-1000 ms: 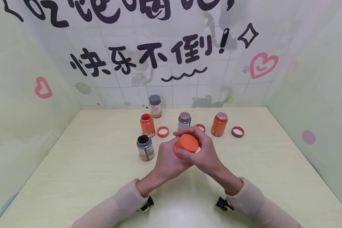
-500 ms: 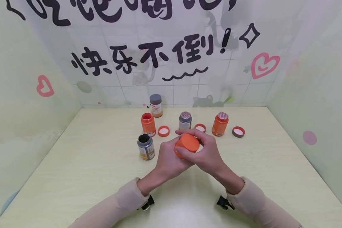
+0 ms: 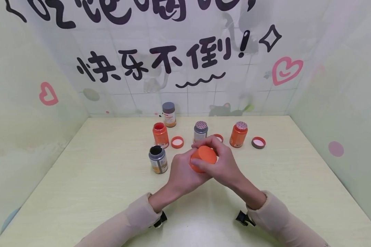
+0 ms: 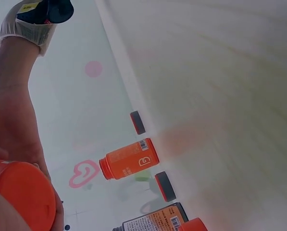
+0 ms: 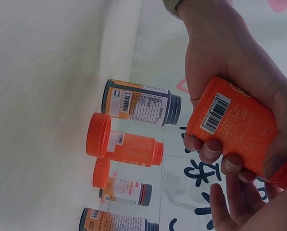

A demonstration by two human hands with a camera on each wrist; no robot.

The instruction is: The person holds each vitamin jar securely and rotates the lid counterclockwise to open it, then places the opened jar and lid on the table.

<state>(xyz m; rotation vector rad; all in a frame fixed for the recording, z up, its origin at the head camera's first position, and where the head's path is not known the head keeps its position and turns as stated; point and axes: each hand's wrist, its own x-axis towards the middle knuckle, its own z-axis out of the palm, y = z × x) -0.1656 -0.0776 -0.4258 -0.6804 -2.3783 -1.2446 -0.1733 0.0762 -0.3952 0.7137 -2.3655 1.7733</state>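
Note:
In front of me my left hand grips an orange bottle, with its fingers wrapped round the printed body. My right hand holds the bottle's orange cap at the top, thumb on the near side and fingers round the far side. The cap's flat round face also shows in the left wrist view. Both hands are together above the table, and the bottle looks tilted. Most of the body is hidden by the hands in the head view.
Behind the hands stand an uncapped grey bottle, an uncapped orange bottle, a capped grey bottle, a foil-sealed grey bottle and a foil-sealed orange bottle. Loose caps lie among them, one at the right. Walls enclose the table.
The right hand's fingers first straightened a little over the cap, then curled back round it. The left hand keeps its grip. The standing bottles have not moved.

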